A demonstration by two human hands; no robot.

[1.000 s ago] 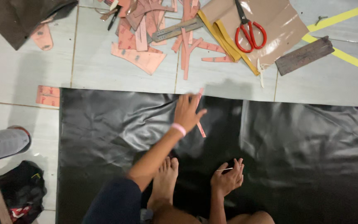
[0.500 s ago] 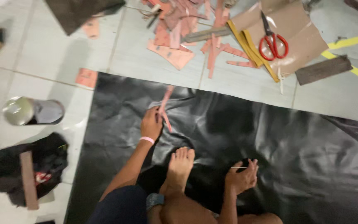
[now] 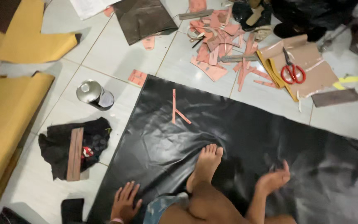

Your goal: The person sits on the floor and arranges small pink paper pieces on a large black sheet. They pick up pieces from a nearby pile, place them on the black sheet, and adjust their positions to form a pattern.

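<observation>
A large black glossy sheet lies spread on the tiled floor. Two thin pink strips rest on its upper left part, forming a narrow V. My left hand lies flat, fingers spread, on the sheet's near left edge and holds nothing. Blurred, my right hand hovers over the sheet to the right of my bare foot; nothing shows in it. The foot rests on the sheet between the hands.
A metal can lies left of the sheet. A dark cloth with a wooden strip sits near it. Pink cut pieces, red-handled scissors on brown paper, and tan sheets lie about.
My left hand let go of the pink strips and drew back to the sheet's near edge. My right hand lifted. The view swung left, showing the can and tan sheets.
</observation>
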